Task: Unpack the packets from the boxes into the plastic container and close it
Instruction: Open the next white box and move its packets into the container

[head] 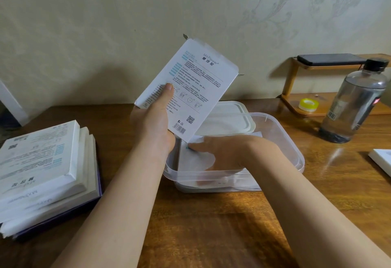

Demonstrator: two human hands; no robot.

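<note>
On the wooden worktop (211,225) sits one clear plastic container (292,151), open, its one white lid (232,119) lying just behind; the left hand (152,123) grips one white box (196,81) tilted above the container's left end; the right hand (220,153) reaches inside onto white packets (190,161), pinching or merely pressing I cannot tell; at left, at least three white boxes are stacked (42,157) on one dark purple box (63,214); at right stand one bottle (355,102) and one tape roll (308,104).
</note>
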